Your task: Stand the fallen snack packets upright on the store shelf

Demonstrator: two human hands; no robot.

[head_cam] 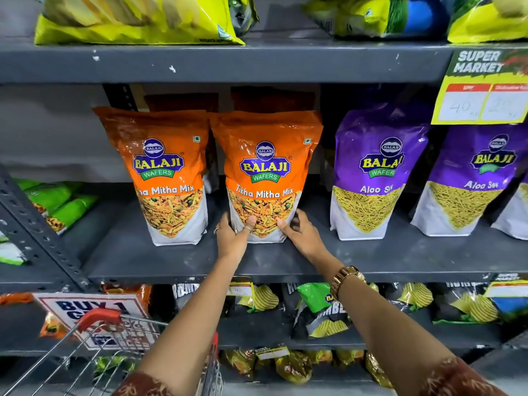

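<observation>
Two orange Tikha Mitha Mix packets stand upright side by side on the grey middle shelf (pixel 171 261). My left hand (pixel 233 232) and my right hand (pixel 300 232) grip the base of the right orange packet (pixel 265 167) from either side, thumbs on its front. The left orange packet (pixel 167 172) stands free beside it, untouched. More orange packets show dimly behind both. To the right stand two purple Aloo Sev packets (pixel 377 170) (pixel 474 178), upright.
Green packets (pixel 57 204) lie flat at the shelf's left end, past a perforated upright. A yellow price tag (pixel 483 101) hangs at upper right. Yellow bags fill the shelf above, dark packets the one below. A wire trolley with red handle (pixel 100 318) is at lower left.
</observation>
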